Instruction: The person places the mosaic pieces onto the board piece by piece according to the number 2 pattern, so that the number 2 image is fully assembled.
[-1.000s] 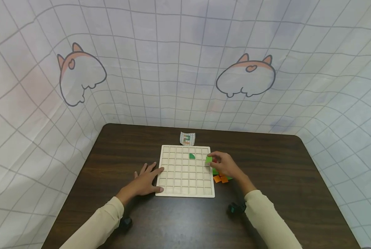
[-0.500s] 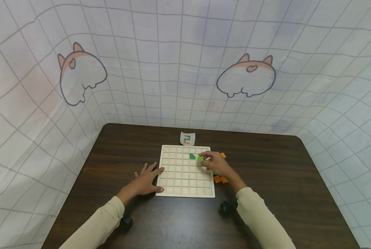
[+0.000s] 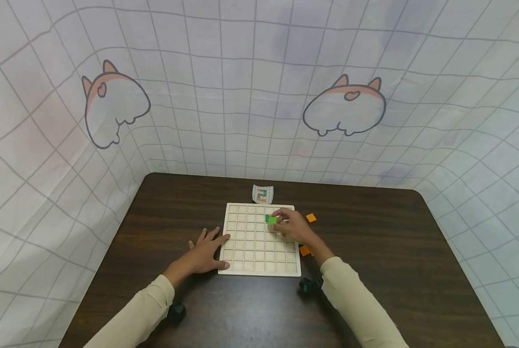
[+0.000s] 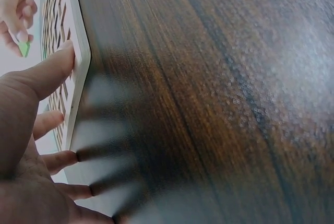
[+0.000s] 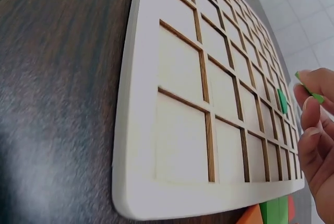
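Near the far edge of the cream board (image 3: 255,247), the right hand (image 3: 293,226) pinches a light-green tile (image 3: 272,220) — the left hand (image 3: 202,254), fingers spread apart, touches the board's left edge.

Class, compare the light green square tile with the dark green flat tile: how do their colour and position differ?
Colour: the light green square tile is brighter; the dark green flat tile is deeper.
Position: the light green square tile is pinched in the right hand, above the cream gridded board; the dark green flat tile lies on that board, unheld.
Both are green.
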The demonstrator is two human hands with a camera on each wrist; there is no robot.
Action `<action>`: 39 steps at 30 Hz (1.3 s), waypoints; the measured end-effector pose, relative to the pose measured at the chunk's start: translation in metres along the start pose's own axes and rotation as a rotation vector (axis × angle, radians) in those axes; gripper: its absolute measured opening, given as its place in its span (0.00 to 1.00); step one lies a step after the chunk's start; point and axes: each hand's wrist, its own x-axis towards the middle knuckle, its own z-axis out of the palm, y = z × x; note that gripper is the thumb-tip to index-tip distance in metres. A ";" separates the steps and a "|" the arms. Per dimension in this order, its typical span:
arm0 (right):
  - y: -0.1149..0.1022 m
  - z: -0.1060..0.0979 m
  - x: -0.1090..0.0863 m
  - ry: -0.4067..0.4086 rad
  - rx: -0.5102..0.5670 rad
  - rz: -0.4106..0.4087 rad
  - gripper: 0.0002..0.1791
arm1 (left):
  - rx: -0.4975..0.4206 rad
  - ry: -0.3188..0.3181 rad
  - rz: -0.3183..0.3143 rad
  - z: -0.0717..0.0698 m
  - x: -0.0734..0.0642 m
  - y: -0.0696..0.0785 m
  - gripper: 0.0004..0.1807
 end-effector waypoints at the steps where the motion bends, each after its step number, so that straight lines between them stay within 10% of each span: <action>1: -0.001 0.001 0.001 0.004 -0.001 0.009 0.17 | 0.000 0.001 0.001 0.000 0.000 0.000 0.46; 39: -0.014 0.026 0.030 0.067 -0.142 0.052 0.14 | 0.002 0.000 0.000 -0.002 -0.002 0.002 0.45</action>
